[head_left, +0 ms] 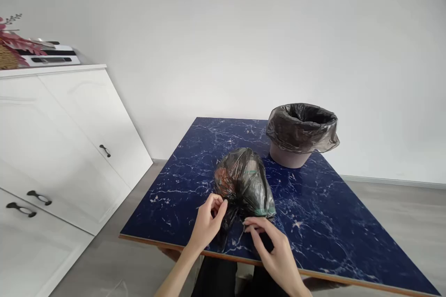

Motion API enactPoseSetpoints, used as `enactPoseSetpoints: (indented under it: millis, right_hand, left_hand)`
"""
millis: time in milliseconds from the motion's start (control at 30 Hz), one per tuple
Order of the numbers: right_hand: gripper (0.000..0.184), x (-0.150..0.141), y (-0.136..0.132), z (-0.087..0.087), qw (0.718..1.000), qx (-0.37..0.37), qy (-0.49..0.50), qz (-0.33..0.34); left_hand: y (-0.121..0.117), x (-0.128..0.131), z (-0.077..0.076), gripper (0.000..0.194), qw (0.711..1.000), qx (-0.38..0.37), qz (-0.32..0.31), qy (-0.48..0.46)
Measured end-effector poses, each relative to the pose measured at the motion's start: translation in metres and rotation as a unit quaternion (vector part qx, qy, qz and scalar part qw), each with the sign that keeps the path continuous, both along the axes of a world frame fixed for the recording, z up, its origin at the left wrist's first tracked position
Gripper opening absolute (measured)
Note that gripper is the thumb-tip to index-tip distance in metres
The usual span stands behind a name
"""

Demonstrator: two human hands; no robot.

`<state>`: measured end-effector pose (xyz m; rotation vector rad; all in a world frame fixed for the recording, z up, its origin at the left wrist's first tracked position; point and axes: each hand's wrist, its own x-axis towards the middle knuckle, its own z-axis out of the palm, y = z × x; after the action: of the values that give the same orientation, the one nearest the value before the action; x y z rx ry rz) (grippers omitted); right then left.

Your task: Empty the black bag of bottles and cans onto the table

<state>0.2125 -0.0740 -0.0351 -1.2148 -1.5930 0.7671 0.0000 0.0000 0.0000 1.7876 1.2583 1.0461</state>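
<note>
The left hand [205, 223] pinched the bulging black plastic bag [249, 178] near its neck; the right hand [277, 245] pinched something (unclear what); gentle tension seemed wise.

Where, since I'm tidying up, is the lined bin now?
In the head view, the lined bin stands on the blue table, back right, beyond the filled bag.

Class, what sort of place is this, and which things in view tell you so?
Probably a room in a home: a white cabinet with dark handles stands against a plain wall, pink foliage decorates its top, and a lined bin sits on a blue marble-patterned table.
</note>
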Motion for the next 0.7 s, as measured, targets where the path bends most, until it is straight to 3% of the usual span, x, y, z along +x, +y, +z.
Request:
enactPoseSetpoints:
  millis: [100, 233, 433, 700]
  right_hand:
    - [0.034, 0.000, 0.002, -0.007, 1.000, -0.004, 0.000, -0.016]
    - [0.045, -0.004, 0.007, -0.015, 0.997, -0.029, -0.070, -0.006]
    - [0.058, -0.017, 0.016, -0.027, 0.983, 0.006, -0.157, -0.094]
    - [0.037, -0.028, 0.017, -0.025, 0.966, 0.039, -0.197, -0.160]
  left_hand:
    - [-0.002, 0.001, 0.001, 0.028, 0.999, 0.013, -0.026, 0.025]
    - [-0.005, 0.003, -0.001, 0.032, 0.995, 0.030, -0.060, 0.077]
    - [-0.003, 0.006, -0.008, 0.045, 0.985, 0.049, -0.062, 0.152]
    - [0.000, 0.011, -0.014, 0.027, 0.974, 0.055, -0.046, 0.214]
